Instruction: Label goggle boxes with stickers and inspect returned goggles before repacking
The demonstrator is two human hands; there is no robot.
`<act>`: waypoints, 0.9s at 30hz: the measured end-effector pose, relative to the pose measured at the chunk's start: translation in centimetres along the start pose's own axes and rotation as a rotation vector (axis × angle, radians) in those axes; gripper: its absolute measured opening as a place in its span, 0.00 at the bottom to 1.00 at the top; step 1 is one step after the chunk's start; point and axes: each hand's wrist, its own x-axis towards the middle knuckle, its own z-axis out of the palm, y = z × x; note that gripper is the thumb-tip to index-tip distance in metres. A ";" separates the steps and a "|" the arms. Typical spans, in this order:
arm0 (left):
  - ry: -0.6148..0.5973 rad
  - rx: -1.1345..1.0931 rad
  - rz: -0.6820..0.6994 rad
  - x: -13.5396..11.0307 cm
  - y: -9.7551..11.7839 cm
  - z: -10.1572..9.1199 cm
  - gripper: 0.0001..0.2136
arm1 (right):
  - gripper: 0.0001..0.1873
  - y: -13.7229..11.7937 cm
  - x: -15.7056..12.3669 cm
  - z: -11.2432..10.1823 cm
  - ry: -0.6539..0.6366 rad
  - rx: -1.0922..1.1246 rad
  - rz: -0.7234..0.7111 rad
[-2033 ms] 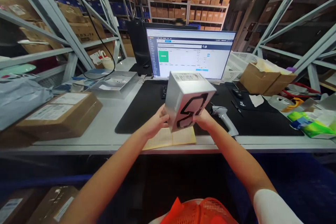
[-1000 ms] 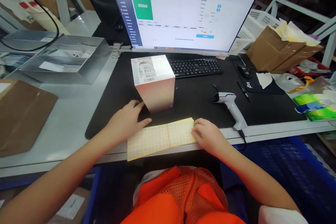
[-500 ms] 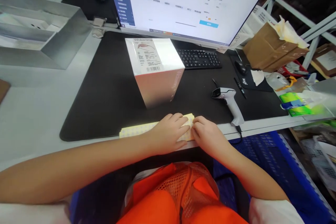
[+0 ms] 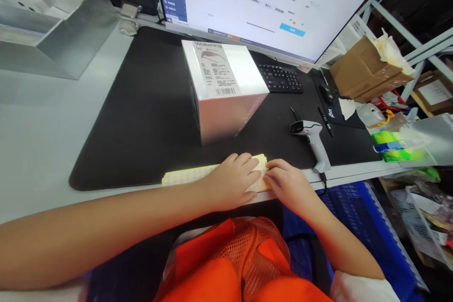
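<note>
A white product box [image 4: 226, 89] with a barcode label on top stands on the black desk mat [image 4: 141, 118], just beyond my hands. A yellow sheet of small stickers [image 4: 187, 175] lies at the mat's front edge. My left hand [image 4: 231, 181] lies flat on the sheet's right half, fingers stretched out. My right hand [image 4: 288, 186] meets it at the sheet's right end, fingers curled with the tips pressed to the sheet; what they pinch is too small to see.
A barcode scanner [image 4: 313, 144] lies right of my hands. Behind the box are a keyboard [image 4: 281, 79] and a lit monitor [image 4: 269, 4]. A metal tray [image 4: 46, 19] stands at the back left. An open cardboard box [image 4: 361, 68], mouse and green packets crowd the right.
The box, held up in both hands two seconds ago, now stands on the mat. Both hands have come down to the sticker sheet and my left hand has slid right to meet my right.
</note>
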 end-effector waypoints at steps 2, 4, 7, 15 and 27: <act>-0.004 -0.002 0.001 0.0 0.0 -0.1 0.19 | 0.07 -0.4 0.1 0.1 -0.014 -0.043 0.014; -0.009 0.000 -0.002 0.1 0.1 -0.1 0.18 | 0.08 -0.7 0.3 0.1 -0.041 -0.084 0.025; -0.010 0.014 -0.004 0.0 0.2 -0.1 0.18 | 0.10 -1.0 0.4 0.2 -0.067 -0.138 0.040; 0.003 0.049 -0.010 0.0 0.4 0.2 0.18 | 0.10 -1.1 -0.3 1.1 -0.097 -0.253 0.004; 0.018 0.066 0.002 -0.1 0.5 0.3 0.16 | 0.09 -0.8 -0.6 1.0 0.045 -0.126 -0.048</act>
